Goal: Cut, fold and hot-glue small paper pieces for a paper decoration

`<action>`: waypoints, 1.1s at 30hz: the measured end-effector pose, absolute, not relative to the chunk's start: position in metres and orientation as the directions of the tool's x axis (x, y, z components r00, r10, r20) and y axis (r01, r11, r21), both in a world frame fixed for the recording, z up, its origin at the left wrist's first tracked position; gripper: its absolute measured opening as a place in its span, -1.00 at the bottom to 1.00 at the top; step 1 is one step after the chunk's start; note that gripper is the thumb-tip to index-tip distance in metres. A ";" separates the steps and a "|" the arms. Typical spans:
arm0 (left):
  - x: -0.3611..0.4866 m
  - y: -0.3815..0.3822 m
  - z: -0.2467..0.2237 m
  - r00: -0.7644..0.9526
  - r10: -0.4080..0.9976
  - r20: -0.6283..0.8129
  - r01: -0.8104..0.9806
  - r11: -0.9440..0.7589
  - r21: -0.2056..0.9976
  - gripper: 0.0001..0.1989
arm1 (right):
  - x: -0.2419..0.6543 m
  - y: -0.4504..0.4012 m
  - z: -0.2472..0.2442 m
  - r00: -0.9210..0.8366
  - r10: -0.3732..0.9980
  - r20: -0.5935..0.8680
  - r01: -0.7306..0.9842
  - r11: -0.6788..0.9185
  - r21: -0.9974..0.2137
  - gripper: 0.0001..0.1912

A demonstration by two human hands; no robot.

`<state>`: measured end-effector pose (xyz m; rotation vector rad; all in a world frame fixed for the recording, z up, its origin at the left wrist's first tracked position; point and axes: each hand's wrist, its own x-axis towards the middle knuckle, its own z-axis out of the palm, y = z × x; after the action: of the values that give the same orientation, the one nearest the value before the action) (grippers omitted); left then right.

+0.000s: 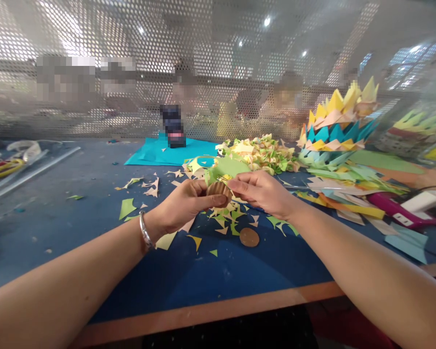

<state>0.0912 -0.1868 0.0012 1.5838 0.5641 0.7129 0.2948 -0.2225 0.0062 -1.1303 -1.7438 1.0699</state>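
Note:
My left hand is closed around a small brown corrugated cardboard piece, with the thumb across its ribbed face. Just to the right, my right hand pinches thumb and finger together at the cardboard's upper edge. What lies in that pinch is too small to make out. A light green paper piece shows right behind the fingertips. Below the hands a brown round disc lies flat on the blue table, among green, yellow and peach paper scraps.
Turquoise sheets lie at the back, beside a heap of small folded paper pieces. A tiered, spiky paper stack stands back right. Paper strips and a magenta tool lie at right. Perforated metal closes the back.

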 end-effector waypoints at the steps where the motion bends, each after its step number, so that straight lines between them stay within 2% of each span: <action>1: 0.091 -0.187 0.001 0.677 0.725 0.124 -0.038 -0.134 0.990 -0.92 | 0.295 -0.222 0.006 -0.282 0.946 0.163 0.285 0.245 -0.927 -0.47; 4: 0.092 -0.187 0.000 0.647 0.754 0.111 -0.030 -0.121 0.992 -0.90 | 0.293 -0.223 0.005 -0.239 0.952 0.194 0.295 0.261 -0.919 -0.54; 8: 0.095 -0.191 0.000 0.631 0.760 0.154 -0.105 -0.113 0.988 -0.74 | 0.290 -0.223 0.004 -0.255 0.937 0.238 0.277 0.306 -0.911 -0.60; 12: 0.096 -0.195 0.001 0.575 0.797 0.187 -0.150 -0.122 0.981 -0.84 | 0.288 -0.223 0.004 -0.235 0.923 0.305 0.191 0.351 -0.917 -0.65; 14: 0.097 -0.196 0.000 0.533 0.830 0.163 -0.152 -0.095 0.984 -0.82 | 0.288 -0.223 0.004 -0.216 0.920 0.328 0.154 0.364 -0.919 -0.67; 19: 0.096 -0.196 -0.001 0.528 0.843 0.098 -0.190 0.005 0.982 -0.78 | 0.288 -0.223 0.004 -0.220 0.918 0.330 0.169 0.369 -0.914 -0.62; 25: 0.094 -0.193 0.002 0.517 0.845 0.138 -0.207 -0.033 0.978 -0.81 | 0.289 -0.226 0.005 -0.252 0.921 0.297 0.173 0.345 -0.922 -0.46; 33: 0.094 -0.194 0.002 0.527 0.832 0.173 -0.185 -0.086 0.979 -0.79 | 0.292 -0.226 0.005 -0.280 0.919 0.276 0.234 0.345 -0.909 -0.46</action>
<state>0.0937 -0.1939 0.0024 1.4089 0.6054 0.9381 0.2916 -0.2255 0.0050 -1.0324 -1.7328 0.9834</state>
